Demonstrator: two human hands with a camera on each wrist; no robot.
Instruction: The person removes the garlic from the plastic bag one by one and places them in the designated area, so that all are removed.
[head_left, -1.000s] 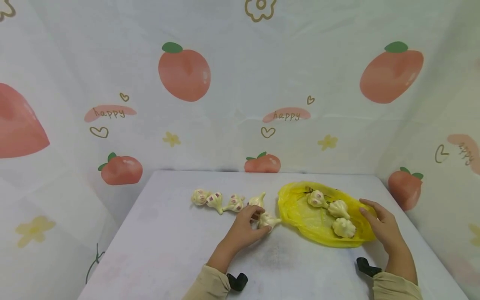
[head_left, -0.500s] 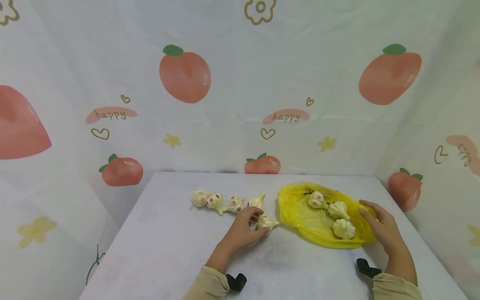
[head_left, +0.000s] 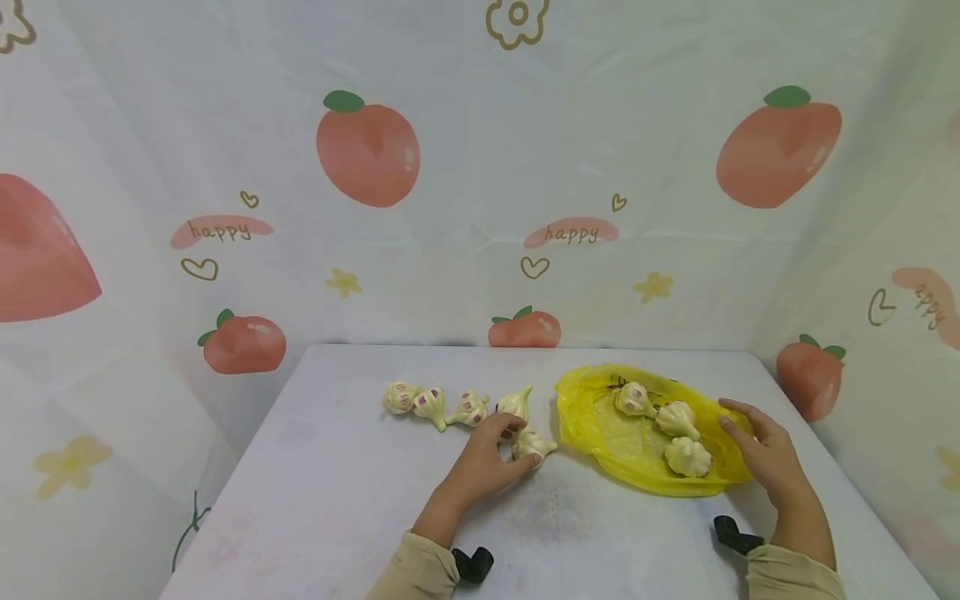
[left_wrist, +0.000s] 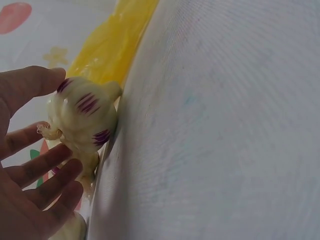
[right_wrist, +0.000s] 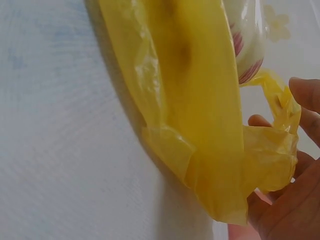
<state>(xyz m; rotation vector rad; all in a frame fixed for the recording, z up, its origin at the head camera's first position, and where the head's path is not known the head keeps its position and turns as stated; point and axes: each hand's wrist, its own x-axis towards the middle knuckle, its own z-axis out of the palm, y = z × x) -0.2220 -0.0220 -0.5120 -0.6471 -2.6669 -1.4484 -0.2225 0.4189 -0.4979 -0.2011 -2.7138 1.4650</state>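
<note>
My left hand (head_left: pixel 483 457) pinches a pale garlic bulb (head_left: pixel 536 447) by thumb and forefinger, low over the table in the middle. Purple streaks mark this bulb in the left wrist view, where the thumb lies on its side and the other fingers spread loosely. Just behind it is another garlic bulb (head_left: pixel 513 403). On the right lies a yellow plastic bag (head_left: pixel 573 421), mouth spread wide, with garlic bulbs (head_left: pixel 677 419) inside. My right hand (head_left: pixel 772 457) rests at the bag's right edge, fingers relaxed; the right wrist view shows them partly hidden behind the film.
More garlic bulbs (head_left: pixel 429 406) line the table (head_left: pixel 315 483) left of my left hand. A white curtain (head_left: pixel 450 275) with printed fruit stands behind the table and at both sides. Black devices (head_left: pixel 474 566) are worn at both wrists.
The pinched garlic bulb has shifted slightly left, away from the bag, together with my left fingers. My right hand and the bag have stayed in place.
</note>
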